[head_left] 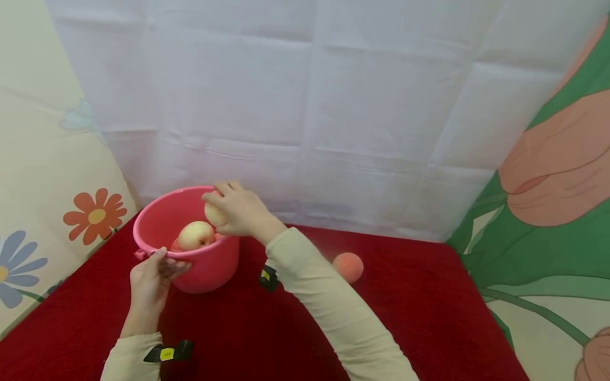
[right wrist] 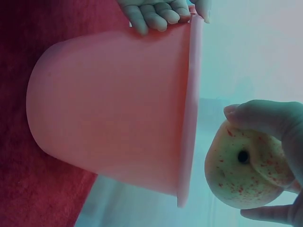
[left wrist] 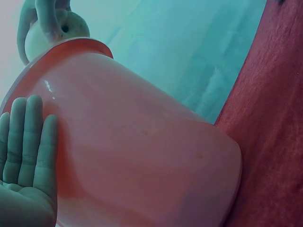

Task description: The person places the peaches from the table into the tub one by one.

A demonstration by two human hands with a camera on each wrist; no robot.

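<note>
A pink bucket [head_left: 205,270] stands upright at the left of the red-covered table. My left hand [head_left: 151,275] holds its near rim, thumb over the edge and fingers along the outer wall. In my right hand [head_left: 240,209] is a pale yellow peach [right wrist: 246,165] with red speckles and a dark stem hole, gripped between thumb and fingers. The right wrist view shows this peach just above the rim. Inside the bucket lies another pale peach [head_left: 196,235], with pinkish fruit partly hidden beneath it.
An orange-pink peach [head_left: 350,266] lies on the red cloth [head_left: 419,301], right of the bucket and beyond my right sleeve [head_left: 333,307]. A white sheet [head_left: 305,106] hangs behind the table. Flower-patterned panels [head_left: 548,185] stand at both sides.
</note>
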